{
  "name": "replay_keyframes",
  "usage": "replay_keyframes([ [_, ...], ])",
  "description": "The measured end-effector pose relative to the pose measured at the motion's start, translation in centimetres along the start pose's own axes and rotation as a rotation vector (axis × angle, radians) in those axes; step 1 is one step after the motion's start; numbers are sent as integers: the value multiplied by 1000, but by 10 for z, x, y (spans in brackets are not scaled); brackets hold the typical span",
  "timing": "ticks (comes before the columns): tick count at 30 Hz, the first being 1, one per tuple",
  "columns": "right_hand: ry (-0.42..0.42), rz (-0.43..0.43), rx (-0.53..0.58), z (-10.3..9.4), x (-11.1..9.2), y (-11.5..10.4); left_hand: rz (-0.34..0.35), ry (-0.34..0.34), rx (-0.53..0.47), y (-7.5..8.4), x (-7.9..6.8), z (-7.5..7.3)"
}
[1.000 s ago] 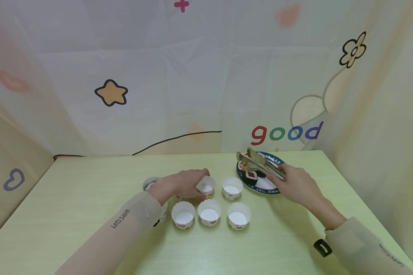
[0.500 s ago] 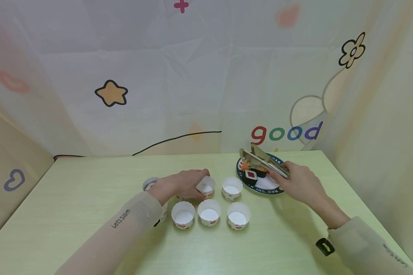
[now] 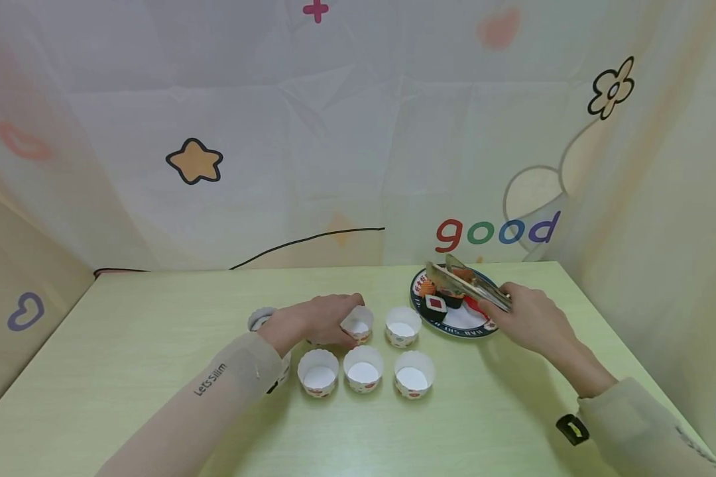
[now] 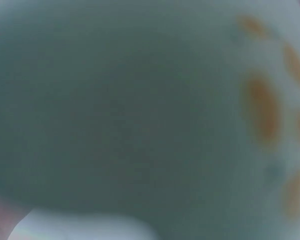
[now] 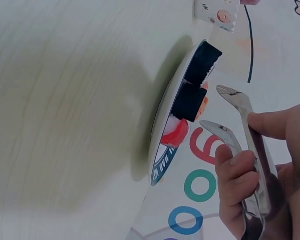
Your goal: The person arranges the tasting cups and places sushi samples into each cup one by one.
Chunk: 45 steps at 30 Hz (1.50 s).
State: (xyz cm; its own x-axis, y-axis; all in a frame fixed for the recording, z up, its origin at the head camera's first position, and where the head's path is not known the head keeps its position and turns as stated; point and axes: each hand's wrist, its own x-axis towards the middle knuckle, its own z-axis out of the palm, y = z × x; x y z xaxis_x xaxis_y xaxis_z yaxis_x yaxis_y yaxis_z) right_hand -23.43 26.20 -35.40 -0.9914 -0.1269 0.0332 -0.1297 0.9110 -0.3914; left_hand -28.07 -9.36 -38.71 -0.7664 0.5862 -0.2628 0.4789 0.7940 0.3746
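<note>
A pale printed cloth (image 3: pixel 334 119), decorated with a star (image 3: pixel 194 161) and a flower (image 3: pixel 623 69), closes off the back and sides as we look down on a light wood-grained table (image 3: pixel 125 351). At its far right sits a dark-rimmed plate (image 3: pixel 453 328); over it the right hand (image 3: pixel 531 318), fingers and thumb closed around metal tongs (image 3: pixel 471 289), has slid rightward from where we saw it a second ago. That shift uncovers more of the food, and with the tongs' tips apart and nothing between them, we judge that no piece has been picked up. The left hand (image 3: pixel 317 319) holds a paper cup (image 3: pixel 360 317) between thumb and fingers, other paper cups (image 3: pixel 414 361) standing near, some partly hidden. Smallest of all, on the plate, we pick out a black-wrapped roll (image 3: pixel 435 305), an orange piece (image 3: pixel 426 287) and a red piece (image 5: pixel 176 134)
</note>
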Motion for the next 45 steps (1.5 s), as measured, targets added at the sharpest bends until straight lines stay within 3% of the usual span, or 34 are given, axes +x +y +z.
replay_keyframes([
  [19,-27,10,-9,0,-3,6,2,3,8,2,-2,0],
  [45,-20,-42,-36,5,-4,10,5,4,-1,2,-1,0],
])
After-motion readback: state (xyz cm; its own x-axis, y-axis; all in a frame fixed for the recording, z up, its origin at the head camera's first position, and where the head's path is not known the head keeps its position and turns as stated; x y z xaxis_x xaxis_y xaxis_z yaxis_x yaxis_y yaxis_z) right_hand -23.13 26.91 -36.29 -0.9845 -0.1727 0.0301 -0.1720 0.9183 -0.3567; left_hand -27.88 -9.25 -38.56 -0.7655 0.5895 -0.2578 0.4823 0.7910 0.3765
